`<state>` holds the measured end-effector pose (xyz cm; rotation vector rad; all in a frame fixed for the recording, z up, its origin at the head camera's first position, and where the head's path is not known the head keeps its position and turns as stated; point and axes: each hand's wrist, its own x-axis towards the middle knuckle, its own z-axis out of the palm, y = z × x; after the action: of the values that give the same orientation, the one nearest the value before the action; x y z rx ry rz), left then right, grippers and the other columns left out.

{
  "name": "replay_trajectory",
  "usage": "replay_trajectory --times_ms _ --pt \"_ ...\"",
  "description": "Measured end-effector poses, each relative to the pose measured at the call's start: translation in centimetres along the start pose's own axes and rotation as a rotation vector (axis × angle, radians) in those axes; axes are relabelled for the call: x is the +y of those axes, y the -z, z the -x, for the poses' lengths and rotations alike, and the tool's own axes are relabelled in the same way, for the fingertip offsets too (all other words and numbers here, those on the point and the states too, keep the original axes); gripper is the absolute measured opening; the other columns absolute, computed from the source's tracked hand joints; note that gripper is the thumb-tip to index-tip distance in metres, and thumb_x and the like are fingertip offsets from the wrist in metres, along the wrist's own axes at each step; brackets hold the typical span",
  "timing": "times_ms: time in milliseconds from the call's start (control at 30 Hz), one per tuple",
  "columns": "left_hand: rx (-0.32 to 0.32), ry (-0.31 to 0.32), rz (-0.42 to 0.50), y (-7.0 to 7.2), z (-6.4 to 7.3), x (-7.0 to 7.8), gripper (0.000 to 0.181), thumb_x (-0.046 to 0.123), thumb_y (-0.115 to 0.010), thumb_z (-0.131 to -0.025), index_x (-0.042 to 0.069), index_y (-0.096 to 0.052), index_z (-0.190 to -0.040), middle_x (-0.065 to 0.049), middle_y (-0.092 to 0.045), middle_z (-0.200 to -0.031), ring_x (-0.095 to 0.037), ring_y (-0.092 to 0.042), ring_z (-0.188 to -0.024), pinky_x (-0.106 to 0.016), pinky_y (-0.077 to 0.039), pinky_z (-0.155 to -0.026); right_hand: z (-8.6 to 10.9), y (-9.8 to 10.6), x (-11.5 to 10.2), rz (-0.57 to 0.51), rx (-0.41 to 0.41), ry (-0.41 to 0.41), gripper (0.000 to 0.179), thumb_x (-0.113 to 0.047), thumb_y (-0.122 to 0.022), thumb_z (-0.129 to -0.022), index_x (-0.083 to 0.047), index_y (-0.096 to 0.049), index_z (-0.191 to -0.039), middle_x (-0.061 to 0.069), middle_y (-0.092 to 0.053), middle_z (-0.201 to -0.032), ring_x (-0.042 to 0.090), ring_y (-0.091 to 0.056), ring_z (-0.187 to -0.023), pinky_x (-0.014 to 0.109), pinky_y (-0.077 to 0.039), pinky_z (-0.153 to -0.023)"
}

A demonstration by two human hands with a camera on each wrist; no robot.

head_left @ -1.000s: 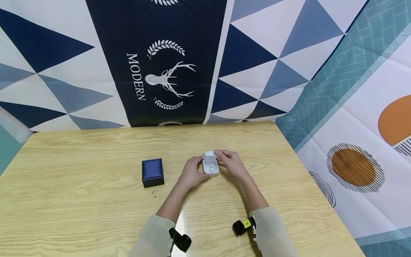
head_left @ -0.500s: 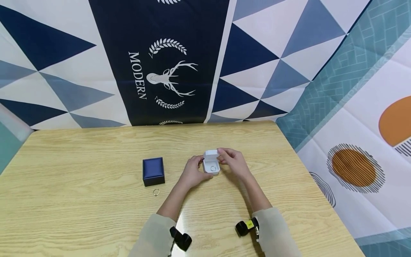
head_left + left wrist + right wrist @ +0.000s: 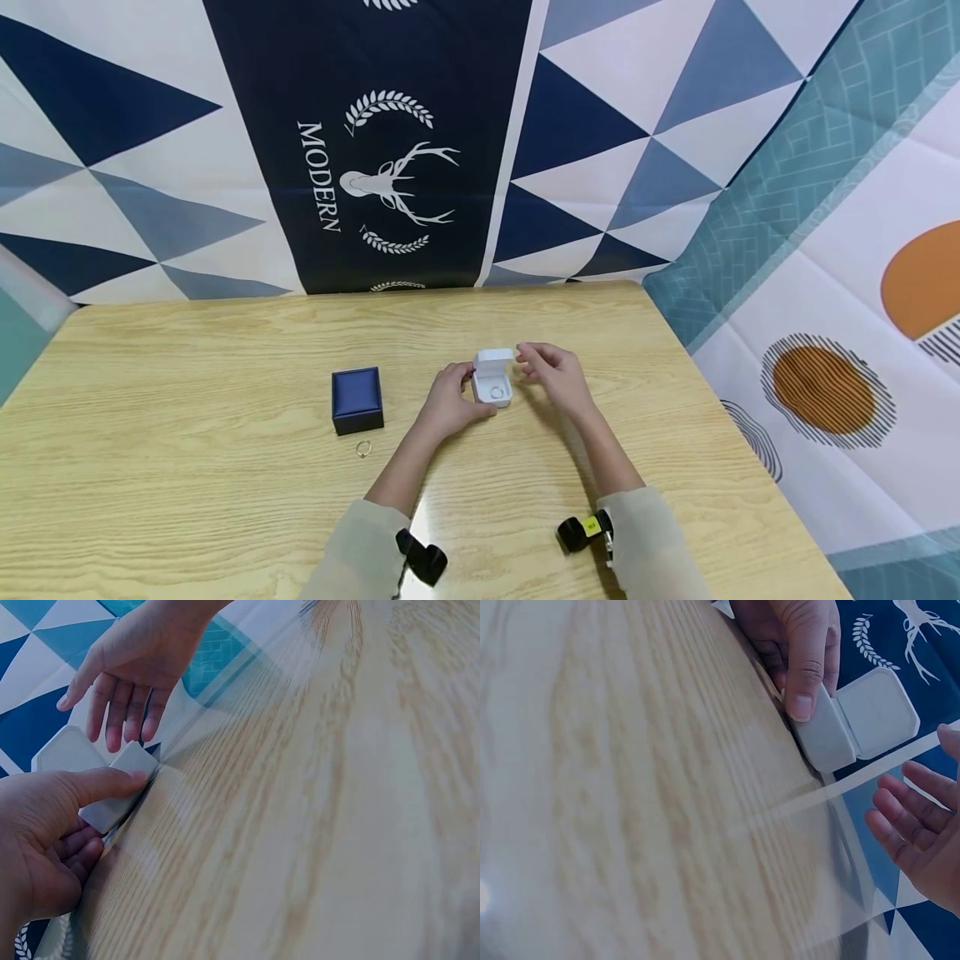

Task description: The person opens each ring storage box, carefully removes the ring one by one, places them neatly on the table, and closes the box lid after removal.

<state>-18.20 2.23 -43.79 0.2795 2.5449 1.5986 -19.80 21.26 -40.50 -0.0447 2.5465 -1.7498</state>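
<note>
A small white ring box [image 3: 492,364] stands with its lid raised on the wooden table, and a ring [image 3: 497,392] sits inside it. My left hand [image 3: 448,406] grips the box from its left side, thumb along the front; the left wrist view shows that thumb pressed on the box base [image 3: 120,799]. Just right of the box is my right hand [image 3: 557,379], apart from it. In the right wrist view its fingers [image 3: 911,817] are loosely spread and hold nothing.
To the left stands a dark blue ring box [image 3: 357,400], its lid down. A gold-coloured ring [image 3: 363,449] lies on the table [image 3: 187,467] in front of it. Patterned cloth [image 3: 397,150] hangs behind the table's far edge.
My right hand has let go of the white ring box's lid and moved a little to the right. The lid stays raised, and my left hand keeps its grip on the box.
</note>
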Motion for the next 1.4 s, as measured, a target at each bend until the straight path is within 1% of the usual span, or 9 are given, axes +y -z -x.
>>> replay_trajectory --times_ms 233,367,533,633,733,867,1000,1167,1400 --pt "-0.003 0.012 0.02 0.0 0.1 0.0 0.071 0.017 -0.084 -0.067 -0.001 -0.052 -0.127 -0.012 -0.057 -0.116 -0.025 -0.051 -0.105 -0.039 -0.046 -0.094 0.3 0.4 -0.5 0.036 0.009 -0.008 0.052 -0.044 -0.056 -0.091 0.0 -0.062 -0.117 0.022 -0.065 -0.109 0.034 -0.063 -0.094 0.04 -0.054 -0.086" --pt "-0.005 0.015 0.025 0.0 0.1 0.0 0.071 0.017 -0.085 -0.067 -0.001 -0.052 -0.127 -0.012 -0.057 -0.117 -0.025 -0.051 -0.107 -0.039 -0.046 -0.096 0.3 0.4 -0.4 0.032 0.017 -0.01 0.045 -0.037 -0.059 -0.091 0.0 -0.063 -0.116 0.021 -0.064 -0.108 0.034 -0.063 -0.094 0.038 -0.055 -0.085" --pt "-0.006 0.012 0.037 0.0 0.0 -0.1 0.071 0.017 -0.085 -0.066 0.0 -0.052 -0.127 -0.012 -0.057 -0.117 -0.025 -0.051 -0.109 -0.039 -0.045 -0.097 0.5 0.3 -0.4 0.06 0.026 0.004 0.035 -0.031 -0.062 -0.09 -0.001 -0.066 -0.108 0.017 -0.065 -0.097 0.034 -0.061 -0.089 0.037 -0.057 -0.077" --pt "-0.001 0.01 0.043 0.0 0.0 -0.1 0.071 0.017 -0.085 -0.066 -0.001 -0.053 -0.127 -0.012 -0.057 -0.116 -0.025 -0.051 -0.108 -0.039 -0.045 -0.097 0.7 0.3 -0.5 0.096 0.022 0.016 0.032 -0.031 -0.064 -0.089 -0.002 -0.068 -0.103 0.015 -0.065 -0.092 0.034 -0.061 -0.087 0.033 -0.056 -0.071" --pt "0.002 0.008 0.046 0.0 0.0 -0.1 0.071 0.016 -0.085 -0.065 -0.001 -0.053 -0.126 -0.012 -0.057 -0.115 -0.025 -0.052 -0.108 -0.039 -0.046 -0.097 0.8 0.3 -0.5 0.135 0.021 0.03 0.028 -0.029 -0.065 -0.088 -0.004 -0.069 -0.099 0.014 -0.067 -0.091 0.029 -0.062 -0.085 0.024 -0.053 -0.067" --pt "0.003 -0.004 0.049 0.0 0.1 0.0 0.071 0.015 -0.085 -0.065 -0.002 -0.053 -0.126 -0.013 -0.058 -0.114 -0.026 -0.052 -0.107 -0.039 -0.047 -0.096 0.8 0.2 -0.3 0.195 0.02 0.062 0.023 -0.026 -0.067 -0.087 -0.005 -0.071 -0.095 0.01 -0.068 -0.088 0.017 -0.058 -0.074 0.019 -0.047 -0.06" --pt "0.005 -0.003 0.055 0.0 0.1 0.0 0.071 0.015 -0.085 -0.065 -0.002 -0.053 -0.126 -0.013 -0.058 -0.114 -0.026 -0.052 -0.108 -0.039 -0.047 -0.097 0.7 0.0 -0.2 0.241 -0.014 0.085 0.019 -0.023 -0.067 -0.086 -0.006 -0.072 -0.093 0.006 -0.066 -0.083 0.01 -0.052 -0.068 0.019 -0.044 -0.057" --pt "-0.002 0.0 0.052 0.0 0.1 0.0 0.071 0.016 -0.085 -0.065 -0.002 -0.053 -0.126 -0.013 -0.058 -0.115 -0.026 -0.052 -0.108 -0.039 -0.047 -0.097 0.7 -0.4 -0.2 0.267 -0.066 0.091 0.015 -0.019 -0.068 -0.085 -0.006 -0.072 -0.092 0.005 -0.061 -0.072 0.01 -0.048 -0.062 0.018 -0.041 -0.052" --pt "-0.007 -0.002 0.04 0.1 0.2 0.0 0.07 0.017 -0.085 -0.066 0.0 -0.054 -0.126 -0.013 -0.058 -0.115 -0.026 -0.052 -0.109 -0.04 -0.046 -0.097 0.6 -1.1 -0.2 0.338 -0.126 0.124 0.014 -0.015 -0.07 -0.083 -0.004 -0.072 -0.091 0.003 -0.06 -0.068 0.008 -0.046 -0.058 0.017 -0.038 -0.05"
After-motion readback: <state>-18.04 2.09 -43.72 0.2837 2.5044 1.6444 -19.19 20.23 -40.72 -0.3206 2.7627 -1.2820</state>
